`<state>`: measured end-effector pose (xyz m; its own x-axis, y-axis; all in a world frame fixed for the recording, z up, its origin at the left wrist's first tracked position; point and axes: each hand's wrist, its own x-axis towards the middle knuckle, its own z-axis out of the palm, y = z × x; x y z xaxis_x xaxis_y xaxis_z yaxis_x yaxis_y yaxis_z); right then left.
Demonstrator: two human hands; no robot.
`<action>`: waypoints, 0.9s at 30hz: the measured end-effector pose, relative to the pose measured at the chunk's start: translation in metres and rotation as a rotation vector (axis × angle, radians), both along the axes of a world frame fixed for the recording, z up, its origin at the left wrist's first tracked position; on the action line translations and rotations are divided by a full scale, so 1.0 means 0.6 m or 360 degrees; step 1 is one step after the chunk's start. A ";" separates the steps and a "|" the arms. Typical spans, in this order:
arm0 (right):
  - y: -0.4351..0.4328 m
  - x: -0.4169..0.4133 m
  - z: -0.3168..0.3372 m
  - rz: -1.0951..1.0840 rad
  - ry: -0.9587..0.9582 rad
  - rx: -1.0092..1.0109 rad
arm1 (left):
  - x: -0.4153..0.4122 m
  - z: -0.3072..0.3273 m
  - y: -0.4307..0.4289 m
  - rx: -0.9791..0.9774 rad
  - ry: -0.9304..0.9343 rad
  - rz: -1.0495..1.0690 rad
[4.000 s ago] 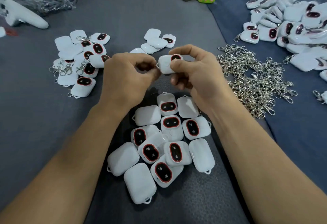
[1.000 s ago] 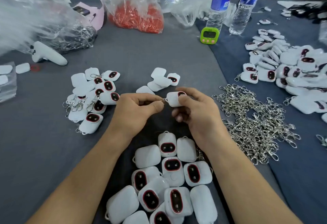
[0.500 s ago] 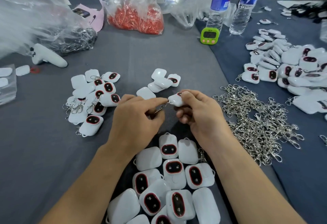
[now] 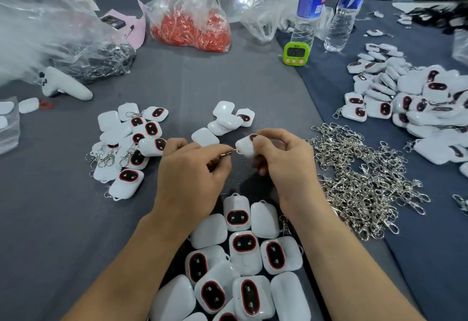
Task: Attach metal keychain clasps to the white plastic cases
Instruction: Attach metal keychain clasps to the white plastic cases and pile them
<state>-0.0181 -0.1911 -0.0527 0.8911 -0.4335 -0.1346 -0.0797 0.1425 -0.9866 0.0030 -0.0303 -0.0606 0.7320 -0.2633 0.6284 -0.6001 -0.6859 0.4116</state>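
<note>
My right hand (image 4: 281, 161) grips a white plastic case (image 4: 245, 146) with a red-ringed dark window, above the grey cloth. My left hand (image 4: 192, 173) pinches a metal keychain clasp (image 4: 225, 154) whose ring end meets the case's loop. A heap of bare white cases (image 4: 240, 265) lies near me between my forearms. Loose silver clasps (image 4: 359, 184) are piled to the right. Cases with clasps on them (image 4: 129, 148) lie at the left.
A few more cases (image 4: 228, 120) lie just beyond my hands, and a big heap of cases (image 4: 415, 103) at far right. At the back stand a green timer (image 4: 295, 53), two water bottles (image 4: 307, 9), a bag of red parts (image 4: 190, 21) and clear plastic bags (image 4: 50, 37).
Over four seconds the view tilted up, showing the back of the table. My hands drew slightly apart, and the clasp now shows stretched between my left fingers and the case.
</note>
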 end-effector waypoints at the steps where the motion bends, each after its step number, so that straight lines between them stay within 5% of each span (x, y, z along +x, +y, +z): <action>1: -0.001 -0.002 -0.003 -0.0027 -0.0013 -0.0259 | 0.000 0.000 -0.002 -0.0072 0.0098 0.0022; 4: 0.003 -0.010 0.002 0.0060 -0.0175 -0.0880 | 0.003 0.001 -0.001 -0.0295 0.0423 0.0090; 10: 0.020 -0.021 0.010 0.0243 -0.0396 -0.1200 | 0.002 0.005 -0.009 -0.0730 0.0875 -0.0085; 16: 0.016 -0.024 0.018 0.0306 -0.0311 -0.1008 | 0.009 0.015 0.000 -0.0886 0.1013 -0.0238; 27: 0.018 -0.019 0.019 0.0389 -0.0257 -0.0683 | 0.012 0.000 0.002 -0.0659 0.0724 -0.0127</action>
